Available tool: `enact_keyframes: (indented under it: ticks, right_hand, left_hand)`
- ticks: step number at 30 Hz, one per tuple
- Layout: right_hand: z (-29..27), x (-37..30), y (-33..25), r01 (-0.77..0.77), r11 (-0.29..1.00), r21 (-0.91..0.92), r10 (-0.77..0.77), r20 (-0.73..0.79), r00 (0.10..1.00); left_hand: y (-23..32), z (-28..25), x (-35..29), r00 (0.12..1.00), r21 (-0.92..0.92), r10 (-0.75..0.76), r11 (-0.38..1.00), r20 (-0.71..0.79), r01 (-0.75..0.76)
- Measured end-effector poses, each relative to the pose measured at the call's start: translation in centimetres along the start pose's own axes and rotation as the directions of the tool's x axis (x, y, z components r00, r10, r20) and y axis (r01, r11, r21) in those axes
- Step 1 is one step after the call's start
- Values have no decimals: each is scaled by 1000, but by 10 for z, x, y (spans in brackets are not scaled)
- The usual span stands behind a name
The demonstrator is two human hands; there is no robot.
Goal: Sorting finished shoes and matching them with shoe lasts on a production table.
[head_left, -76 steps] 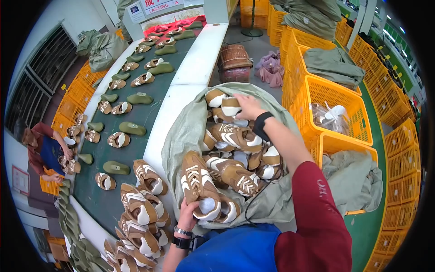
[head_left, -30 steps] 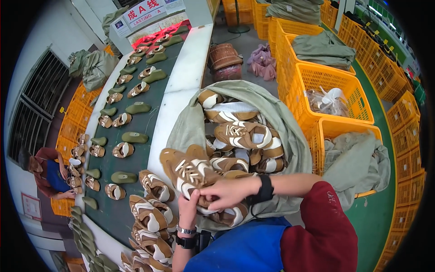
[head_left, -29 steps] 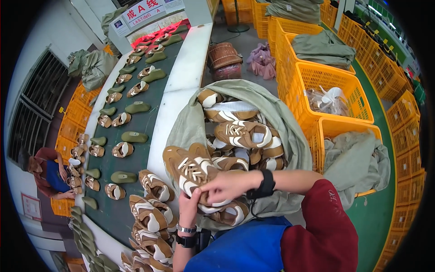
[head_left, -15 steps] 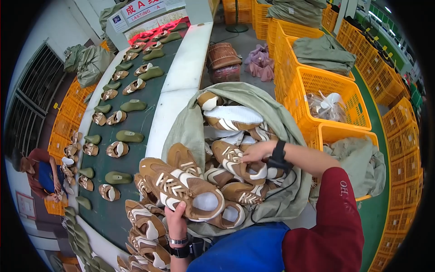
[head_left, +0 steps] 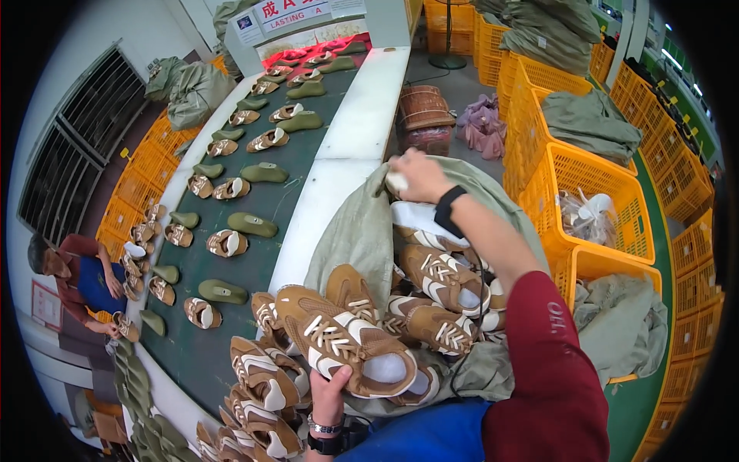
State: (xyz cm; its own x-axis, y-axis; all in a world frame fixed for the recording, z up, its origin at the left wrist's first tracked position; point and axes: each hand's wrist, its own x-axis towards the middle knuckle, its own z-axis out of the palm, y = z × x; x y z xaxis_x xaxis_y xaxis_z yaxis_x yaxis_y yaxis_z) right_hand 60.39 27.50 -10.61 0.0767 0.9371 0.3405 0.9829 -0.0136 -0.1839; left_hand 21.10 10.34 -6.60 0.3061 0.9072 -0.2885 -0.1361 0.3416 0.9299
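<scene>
My left hand (head_left: 329,396) grips a brown sneaker (head_left: 346,339) with white stripes and laces, thumb on its side near the heel. Beneath and beside it are more matching sneakers. In front of me an open grey-green cloth sack (head_left: 350,223) holds several brown and white sneakers (head_left: 443,273). At the sack's far rim my right hand (head_left: 419,177) has its fingers curled round a sneaker, of which only a white part (head_left: 397,182) shows. The hand hides the rest. A dark cord hangs from the right wrist band (head_left: 448,208) over the shoes.
On the left, a dark green conveyor belt (head_left: 254,269) carries sneaker uppers and green shoe lasts (head_left: 252,224), with a white ledge (head_left: 339,169) alongside. Piled sneakers (head_left: 262,377) stand by my left arm. Yellow crates (head_left: 593,196) line the right. A co-worker (head_left: 85,281) works across the belt.
My right hand has moved from the sneakers in the sack's middle to the far rim. My left hand keeps its sneaker. The whole view has shifted, moving the scene rightward.
</scene>
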Motion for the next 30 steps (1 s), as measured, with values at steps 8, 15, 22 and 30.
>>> enact_keyframes:
  ticks: [8,15,22,30]
  right_hand:
    - [-125,-139,17,-363,28,931,554,288,781]
    - [-125,-252,-28,-219,-243,945,651,326,685]
    - [-65,-297,-147,-799,194,570,314,735,601]
    - [-67,-277,-133,-734,199,649,-21,752,659]
  left_hand:
    - [-10,-14,-1,999,-79,49,996,3,-49]
    - [6,3,-20,978,-211,148,971,148,-115]
    - [2,-15,-33,972,-276,156,956,175,-104]
    - [-25,1,-11,961,-258,66,966,268,6]
